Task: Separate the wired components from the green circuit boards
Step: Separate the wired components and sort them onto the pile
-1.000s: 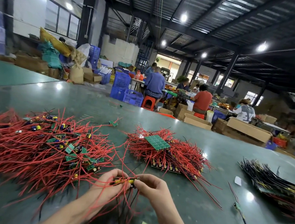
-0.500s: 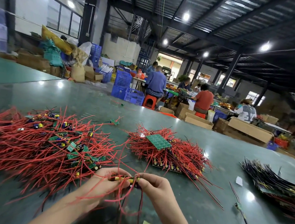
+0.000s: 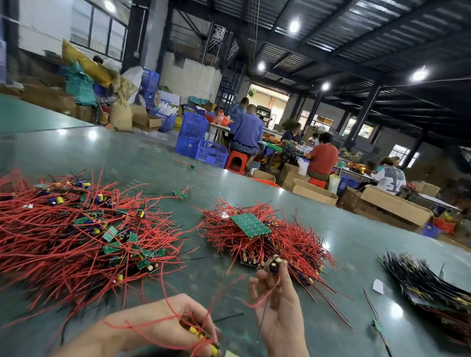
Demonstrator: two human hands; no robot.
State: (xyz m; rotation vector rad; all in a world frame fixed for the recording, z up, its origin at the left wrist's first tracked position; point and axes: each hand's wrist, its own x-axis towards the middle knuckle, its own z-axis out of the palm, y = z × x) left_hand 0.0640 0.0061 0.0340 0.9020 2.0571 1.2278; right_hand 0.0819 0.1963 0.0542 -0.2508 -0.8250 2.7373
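Both grips now apart: right hand (image 3: 278,303) pinching wired component (image 3: 274,263) (lifted), left hand (image 3: 169,325) clutching remainder (image 3: 202,337)

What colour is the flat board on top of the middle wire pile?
Green board, clearest in the head view.

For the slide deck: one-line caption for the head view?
Right hand lifts a wired component toward the middle red-wire pile; left hand grips the remaining strip.

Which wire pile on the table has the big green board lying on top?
The middle red pile: a large green board sits on top. The left pile holds only small boards.
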